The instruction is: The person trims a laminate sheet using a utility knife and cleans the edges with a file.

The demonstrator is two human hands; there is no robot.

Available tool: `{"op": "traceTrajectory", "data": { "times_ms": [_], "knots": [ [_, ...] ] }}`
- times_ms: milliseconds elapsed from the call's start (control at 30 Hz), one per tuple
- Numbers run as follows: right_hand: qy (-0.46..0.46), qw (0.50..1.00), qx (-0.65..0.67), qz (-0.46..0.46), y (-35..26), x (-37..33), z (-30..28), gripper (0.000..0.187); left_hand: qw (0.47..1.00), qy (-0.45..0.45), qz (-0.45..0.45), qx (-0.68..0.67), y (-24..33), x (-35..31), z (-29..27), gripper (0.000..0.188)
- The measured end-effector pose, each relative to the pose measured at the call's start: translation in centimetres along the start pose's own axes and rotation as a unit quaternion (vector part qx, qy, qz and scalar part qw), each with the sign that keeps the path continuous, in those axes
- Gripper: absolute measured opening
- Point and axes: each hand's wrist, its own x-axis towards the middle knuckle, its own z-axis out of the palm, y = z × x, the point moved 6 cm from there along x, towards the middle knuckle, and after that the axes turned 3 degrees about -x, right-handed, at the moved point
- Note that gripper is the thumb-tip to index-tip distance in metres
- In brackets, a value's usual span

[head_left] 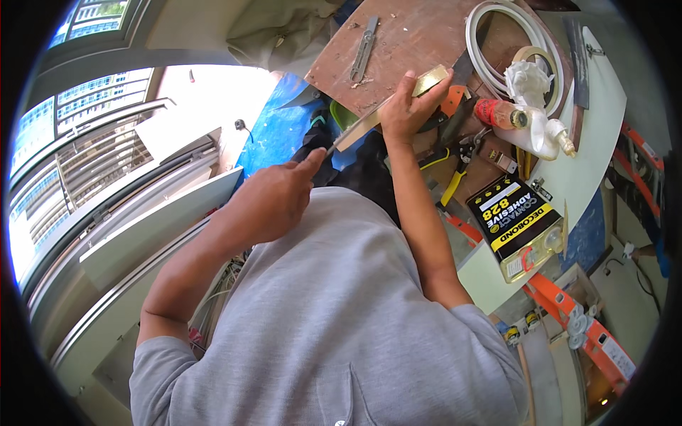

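Observation:
My right hand grips a narrow pale wooden strip near its far end, which shows a shiny gold-coloured face. The strip slants down to the left across the edge of the brown board. My left hand is closed, its index finger stretched along a thin grey metal tool. The tool's tip meets or lies very close to the strip's lower end. Its handle is hidden in my palm, so I cannot make out its exact kind. A utility knife lies on the brown board.
Right of my arm stand a black-and-yellow adhesive can, a red-labelled bottle and a white bottle. Yellow-handled pliers and a coil of white edging lie nearby. An orange ladder is at the right, long panels at the left.

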Motion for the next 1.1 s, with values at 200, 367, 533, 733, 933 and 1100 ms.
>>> {"op": "traceTrajectory", "data": {
  "times_ms": [200,367,533,733,933,1100],
  "knots": [
    [-0.007,1.0,-0.003,0.002,0.2,0.1,0.2,0.08,0.998,-0.018,-0.052,-0.016,-4.4,3.7,3.5,0.057],
    [0.003,1.0,-0.014,-0.01,0.4,0.1,-0.1,0.081,0.998,0.025,0.02,-0.046,1.5,0.5,-1.3,0.06],
    [-0.002,1.0,0.006,0.005,-0.1,-0.1,-0.1,0.079,0.998,0.019,0.027,-0.052,0.2,1.9,1.9,0.054],
    [0.0,1.0,-0.015,0.002,0.1,0.1,0.0,0.081,1.0,-0.003,-0.004,-0.014,-3.0,4.1,3.6,0.05],
    [0.006,1.0,-0.023,0.002,0.4,-0.1,-0.1,0.08,0.999,0.017,0.028,-0.017,0.4,0.4,0.9,0.051],
    [-0.003,1.0,0.007,0.005,0.1,-0.1,0.1,0.08,0.999,-0.033,-0.012,0.029,-3.2,4.6,3.5,0.055]
  ]
}}
